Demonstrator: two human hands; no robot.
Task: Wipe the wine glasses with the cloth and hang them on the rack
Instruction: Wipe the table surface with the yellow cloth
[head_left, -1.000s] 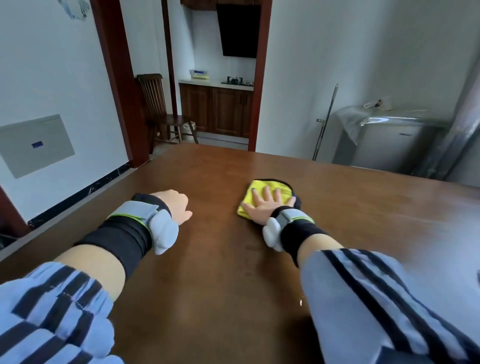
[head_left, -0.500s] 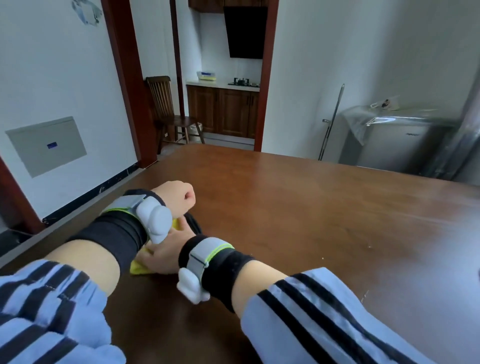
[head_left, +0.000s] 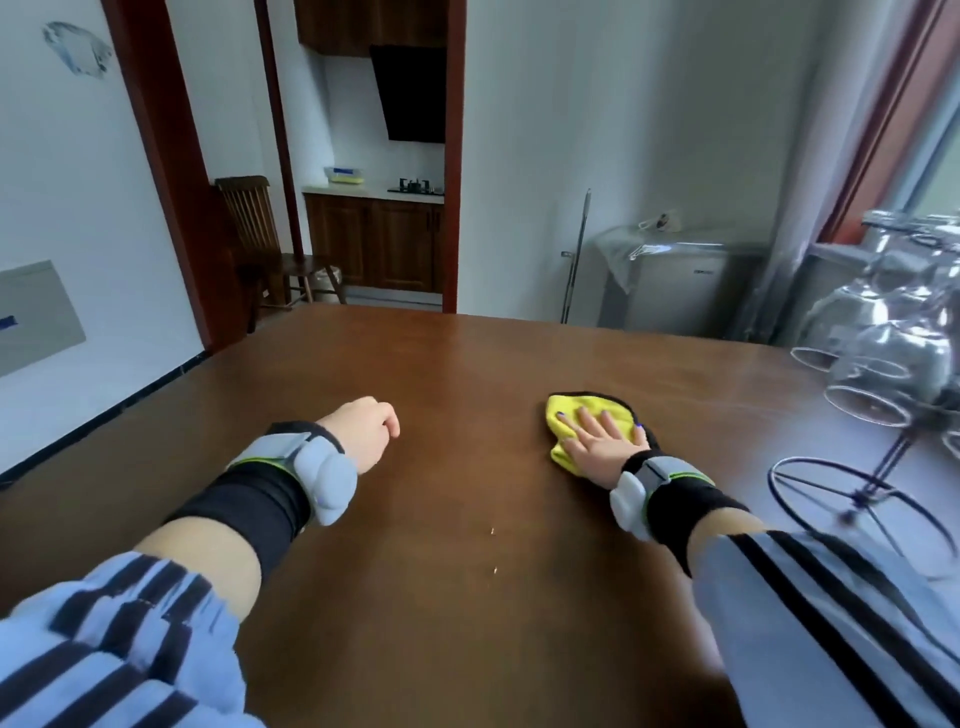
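A soft yellow cloth (head_left: 566, 415) is pressed flat on the polished wooden table (head_left: 467, 597) by the right hand (head_left: 605, 441), fingers straight. Left of the cloth, the left hand (head_left: 358, 431) is fisted, empty. Right of the cloth, clear wine glasses (head_left: 883, 358) hang inverted on a black wire rack (head_left: 862, 499).

We face pale grey walls (head_left: 597, 130) beyond our brown wooden surface (head_left: 467, 389); a dark-red doorway frame (head_left: 453, 156) opens onto wooden kitchen cabinets (head_left: 374, 244), beside a slatted wooden chair (head_left: 249, 218).
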